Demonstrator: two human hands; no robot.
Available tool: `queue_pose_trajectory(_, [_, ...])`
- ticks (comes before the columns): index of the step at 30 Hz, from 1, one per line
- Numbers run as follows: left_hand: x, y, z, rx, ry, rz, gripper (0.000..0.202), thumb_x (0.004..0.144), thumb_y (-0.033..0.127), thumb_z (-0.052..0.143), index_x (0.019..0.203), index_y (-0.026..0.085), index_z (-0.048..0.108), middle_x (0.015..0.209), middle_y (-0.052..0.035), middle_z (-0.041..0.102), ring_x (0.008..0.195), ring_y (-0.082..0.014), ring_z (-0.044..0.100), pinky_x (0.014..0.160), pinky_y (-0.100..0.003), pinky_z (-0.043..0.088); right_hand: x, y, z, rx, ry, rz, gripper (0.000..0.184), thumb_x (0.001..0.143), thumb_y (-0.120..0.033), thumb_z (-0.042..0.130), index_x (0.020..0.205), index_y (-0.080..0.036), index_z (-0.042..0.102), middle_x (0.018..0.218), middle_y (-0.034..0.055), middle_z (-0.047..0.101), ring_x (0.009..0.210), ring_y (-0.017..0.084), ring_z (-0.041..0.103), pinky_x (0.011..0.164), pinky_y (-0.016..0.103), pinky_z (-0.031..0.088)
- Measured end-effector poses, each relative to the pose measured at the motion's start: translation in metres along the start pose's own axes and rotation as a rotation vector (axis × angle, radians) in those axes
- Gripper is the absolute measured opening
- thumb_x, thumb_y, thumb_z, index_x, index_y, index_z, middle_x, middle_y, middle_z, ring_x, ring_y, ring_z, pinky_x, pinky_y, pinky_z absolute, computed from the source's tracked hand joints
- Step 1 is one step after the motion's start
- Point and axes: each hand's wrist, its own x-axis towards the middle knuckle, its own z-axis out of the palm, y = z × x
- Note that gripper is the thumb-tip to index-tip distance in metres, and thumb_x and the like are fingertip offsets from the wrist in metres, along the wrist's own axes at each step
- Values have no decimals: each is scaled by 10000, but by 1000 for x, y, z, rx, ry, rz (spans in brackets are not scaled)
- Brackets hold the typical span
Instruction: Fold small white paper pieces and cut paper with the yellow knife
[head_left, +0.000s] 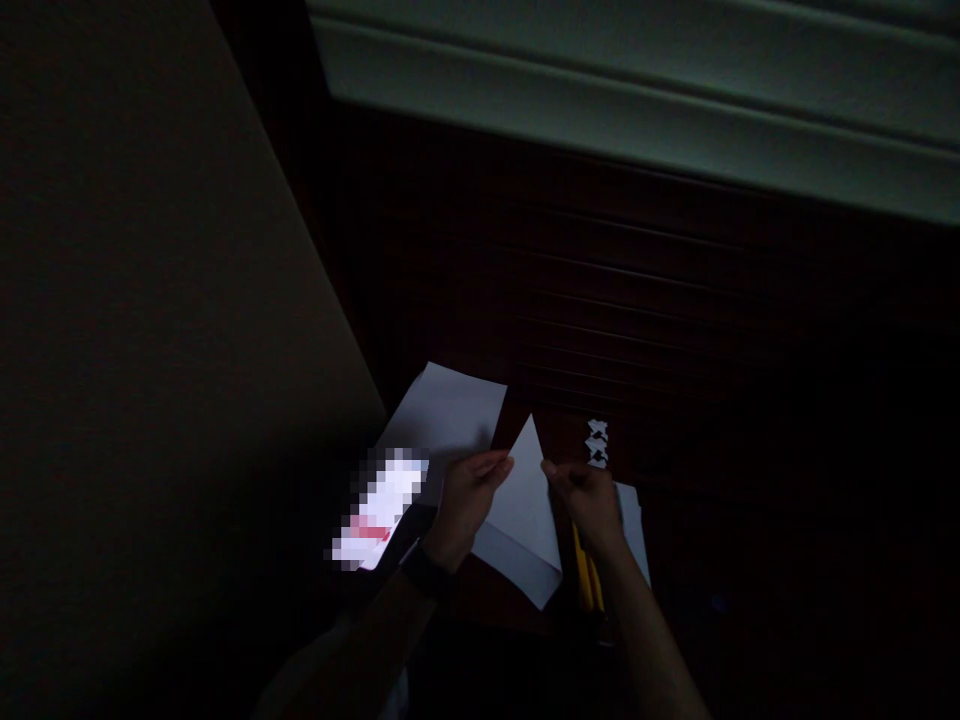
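Observation:
A white sheet of paper [522,500], folded to a point at its far end, is held between my two hands. My left hand [469,495] pinches its left edge below the tip, and a dark band circles that wrist. On the opposite edge, my right hand [589,497] grips the paper between thumb and fingers. A strip of single-looking paper shows along the near end of the folded sheet. Under my right hand lies a yellow object [588,575], partly covered, whose kind I cannot make out.
White paper sheets [454,415] lie behind my left hand. A lit phone-like screen [382,510], blurred, is at the left. Several small folded white paper pieces [597,443] stand in a row at the right, near another white paper [632,525]. The room is very dark.

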Motion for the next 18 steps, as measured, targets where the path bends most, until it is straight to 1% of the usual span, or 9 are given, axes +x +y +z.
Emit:
queue_pose_trajectory(4, [3,3,-2,-34,48,7,325,693,338,697,941,127,692,973,-107,703,868,-224,655,751,-311,509,5,-5,9,28,-28,32,395,707,-508,605,611,-131,672,546,-5,588,503,118,477,487,216,341])
queue_pose_trajectory(8, [10,4,2,-45,38,1,348,680,348,706,939,117,691,968,-118,701,888,-237,647,749,-315,506,11,-10,15,64,31,43,409,684,-507,625,517,-133,615,459,-35,484,437,91,381,436,216,282])
queue_pose_trajectory(10, [14,5,3,-55,22,-11,345,671,349,714,929,120,693,955,-115,704,877,-236,650,742,-311,506,15,-10,15,87,45,49,404,684,-497,629,509,-133,604,447,-41,450,427,84,347,423,218,262])
queue_pose_trajectory(12, [18,6,2,-89,-12,-44,355,666,353,718,936,123,689,955,-116,703,842,-232,658,718,-309,511,19,-8,14,99,48,56,392,688,-490,629,530,-132,611,447,-43,436,425,80,327,418,217,252])
queue_pose_trajectory(15, [21,9,-5,-153,-139,-121,366,682,364,705,959,125,676,936,-119,704,790,-223,665,671,-306,515,26,-4,15,83,36,53,394,681,-495,636,524,-135,603,447,-41,425,429,79,317,415,216,248])
queue_pose_trajectory(17, [23,12,-13,-162,-219,-155,351,695,385,689,937,132,676,896,-104,708,772,-217,666,654,-299,515,29,-2,17,69,23,55,409,673,-505,637,498,-139,586,438,-39,413,425,79,308,404,217,239])
queue_pose_trajectory(18, [24,13,-16,-148,-239,-159,342,697,399,682,914,134,679,869,-95,710,761,-213,666,645,-294,513,31,-2,18,64,14,59,415,672,-508,636,490,-140,581,432,-38,407,420,78,300,398,218,233])
